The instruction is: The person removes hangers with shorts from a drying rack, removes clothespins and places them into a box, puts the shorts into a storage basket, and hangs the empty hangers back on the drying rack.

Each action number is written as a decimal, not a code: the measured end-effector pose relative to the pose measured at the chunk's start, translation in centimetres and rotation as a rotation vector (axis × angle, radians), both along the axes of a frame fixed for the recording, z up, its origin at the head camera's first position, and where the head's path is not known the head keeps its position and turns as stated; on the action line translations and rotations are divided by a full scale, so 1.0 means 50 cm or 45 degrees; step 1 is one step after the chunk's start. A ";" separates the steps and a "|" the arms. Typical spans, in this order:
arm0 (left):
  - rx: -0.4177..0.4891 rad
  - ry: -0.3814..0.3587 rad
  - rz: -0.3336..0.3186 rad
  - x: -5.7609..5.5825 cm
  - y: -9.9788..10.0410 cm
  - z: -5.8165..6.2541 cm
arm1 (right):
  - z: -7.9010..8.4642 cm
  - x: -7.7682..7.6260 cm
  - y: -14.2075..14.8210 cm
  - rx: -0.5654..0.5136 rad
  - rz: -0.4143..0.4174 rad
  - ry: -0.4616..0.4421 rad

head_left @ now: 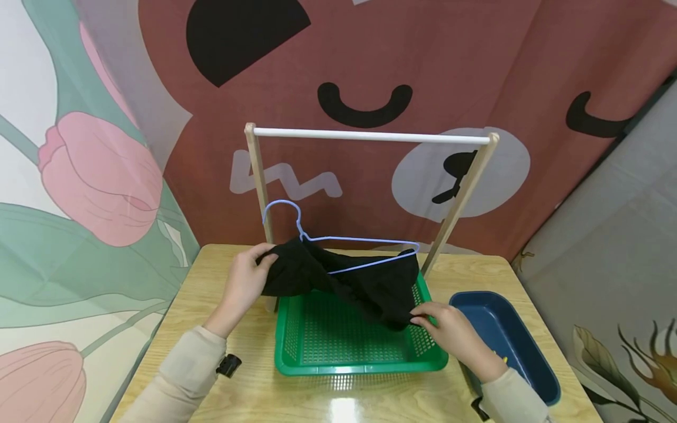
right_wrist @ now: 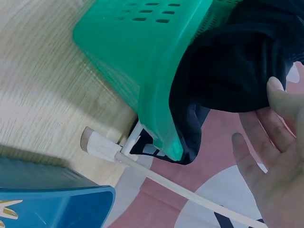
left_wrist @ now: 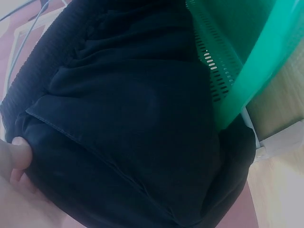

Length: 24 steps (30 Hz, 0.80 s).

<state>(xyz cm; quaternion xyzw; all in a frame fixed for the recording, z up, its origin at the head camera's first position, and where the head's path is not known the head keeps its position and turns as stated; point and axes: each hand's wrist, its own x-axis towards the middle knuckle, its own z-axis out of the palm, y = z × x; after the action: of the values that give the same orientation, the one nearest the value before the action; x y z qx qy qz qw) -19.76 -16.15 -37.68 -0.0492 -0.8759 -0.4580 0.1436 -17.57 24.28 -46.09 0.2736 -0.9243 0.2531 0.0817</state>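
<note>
Black shorts (head_left: pixel 381 294) with a gathered elastic waistband hang over the green basket (head_left: pixel 365 370). A light blue hanger (head_left: pixel 359 238) is partly inside the waist, its hook to the upper left and its right end showing above the cloth. My left hand (head_left: pixel 245 282) pinches the waistband's left side between thumb and fingers. At the lower right, my right hand (head_left: pixel 449 332) pinches the cloth's edge. A pocket seam shows on the shorts (left_wrist: pixel 128 118) in the left wrist view. In the right wrist view, a fold of the shorts (right_wrist: pixel 228 71) drapes over the basket's rim.
Behind the basket stands a wooden rack with a white crossbar (head_left: pixel 370 136). A blue tray (head_left: pixel 508 317) lies on the table (head_left: pixel 248 376) to the right, with yellowish clips (right_wrist: pixel 8 210) inside. Printed curtains (head_left: pixel 370 194) rise behind the table.
</note>
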 end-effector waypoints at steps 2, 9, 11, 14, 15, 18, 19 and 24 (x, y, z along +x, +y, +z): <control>-0.004 -0.001 -0.007 0.000 0.000 0.001 | 0.001 0.001 -0.001 0.011 0.009 -0.044; -0.029 0.008 -0.022 0.002 0.002 0.004 | 0.005 0.000 0.000 0.018 0.021 -0.102; -0.037 0.015 -0.026 0.002 0.004 0.005 | 0.006 -0.002 0.001 0.018 0.027 -0.107; -0.053 0.024 -0.038 0.003 0.007 0.006 | 0.009 -0.003 0.001 0.023 0.033 -0.110; -0.061 0.030 -0.042 0.003 0.007 0.006 | 0.010 -0.004 0.001 0.024 0.035 -0.107; -0.067 0.047 -0.046 0.004 0.010 0.005 | 0.014 -0.006 -0.001 0.029 0.042 -0.083; -0.068 0.053 -0.045 0.004 0.011 0.005 | 0.016 -0.006 -0.002 0.028 0.042 -0.076; -0.063 0.058 -0.045 0.005 0.015 0.006 | 0.030 -0.010 -0.015 0.014 0.037 -0.050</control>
<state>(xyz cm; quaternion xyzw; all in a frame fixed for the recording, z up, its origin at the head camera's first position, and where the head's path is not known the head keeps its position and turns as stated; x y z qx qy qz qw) -19.52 -15.42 -37.40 -0.0784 -0.8825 -0.4374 0.1541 -18.06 23.55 -44.57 0.2826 -0.9230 0.2544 0.0584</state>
